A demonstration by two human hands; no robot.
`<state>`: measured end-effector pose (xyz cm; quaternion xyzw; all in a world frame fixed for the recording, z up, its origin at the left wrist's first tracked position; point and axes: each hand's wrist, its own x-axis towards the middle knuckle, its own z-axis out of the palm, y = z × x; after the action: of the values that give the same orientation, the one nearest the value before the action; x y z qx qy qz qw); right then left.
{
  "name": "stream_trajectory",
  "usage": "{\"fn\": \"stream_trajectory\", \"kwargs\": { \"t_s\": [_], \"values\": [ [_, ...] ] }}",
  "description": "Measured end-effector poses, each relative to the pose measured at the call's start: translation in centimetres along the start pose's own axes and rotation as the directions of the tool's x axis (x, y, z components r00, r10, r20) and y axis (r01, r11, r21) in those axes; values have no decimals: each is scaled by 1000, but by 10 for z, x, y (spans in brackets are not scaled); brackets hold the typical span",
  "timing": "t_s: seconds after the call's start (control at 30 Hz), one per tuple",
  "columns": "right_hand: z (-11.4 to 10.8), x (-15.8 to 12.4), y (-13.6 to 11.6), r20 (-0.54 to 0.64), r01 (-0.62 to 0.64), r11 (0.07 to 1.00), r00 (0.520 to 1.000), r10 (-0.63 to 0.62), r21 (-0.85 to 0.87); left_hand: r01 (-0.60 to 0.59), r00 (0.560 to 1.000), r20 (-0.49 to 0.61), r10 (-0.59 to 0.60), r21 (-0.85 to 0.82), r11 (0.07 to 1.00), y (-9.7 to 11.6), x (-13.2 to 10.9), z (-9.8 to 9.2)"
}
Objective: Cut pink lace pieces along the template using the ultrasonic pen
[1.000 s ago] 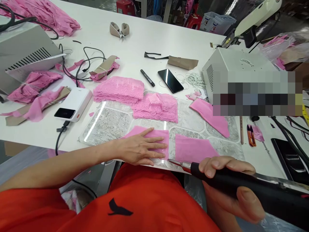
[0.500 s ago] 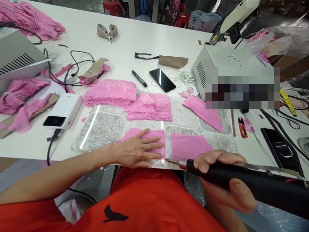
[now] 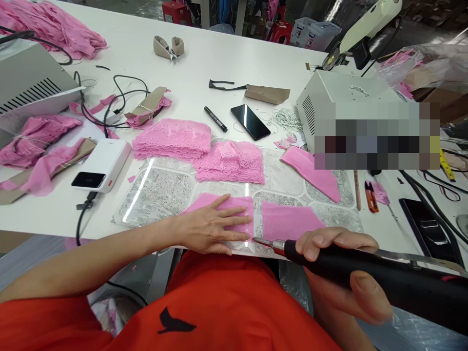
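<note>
My left hand lies flat with fingers spread on a pink fabric piece, pressing it to the grey patterned mat. In my right hand is a thick black-handled tool with a slim metal tip; my fingers wrap round its handle. The tip points left and meets the lower right corner of the pressed fabric, close to my left fingertips. Just right of it lies a second pink fabric piece. Behind my left hand are two stacks of pink lace-edged pieces, one left and one right.
Beyond the stacks lie a phone and a black marker. A white power bank with a cable stands at the left. A grey metal box is at the right, near orange snips and a dark phone.
The camera view has shifted slightly, so everything appears a little further right. Both hands and the tool keep nearly the same places on the fabric.
</note>
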<state>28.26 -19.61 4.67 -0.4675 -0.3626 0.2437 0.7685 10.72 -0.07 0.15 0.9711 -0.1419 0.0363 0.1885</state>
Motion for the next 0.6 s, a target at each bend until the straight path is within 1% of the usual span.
{"fn": "stream_trajectory", "kwargs": {
  "t_s": [0.17,0.3,0.4,0.53,0.6],
  "values": [
    [1,-1,0,13,-10,1000,1000,10,-18,8,1000,13,-8,-1,1000,0,1,0],
    [2,-1,-2,22,9,999,1000,-9,-32,33,998,45,-33,1,999,-4,-6,-6],
    [1,0,-2,16,-1,999,1000,1,-33,81,996,22,-82,35,996,-7,-21,-12],
    [-1,1,-1,28,-12,999,1000,12,-30,176,984,4,-177,74,982,-8,-48,-18],
    [1,0,-3,-1,-17,999,1000,17,-38,226,974,-10,-226,80,971,-6,-62,-20]
  ]
}}
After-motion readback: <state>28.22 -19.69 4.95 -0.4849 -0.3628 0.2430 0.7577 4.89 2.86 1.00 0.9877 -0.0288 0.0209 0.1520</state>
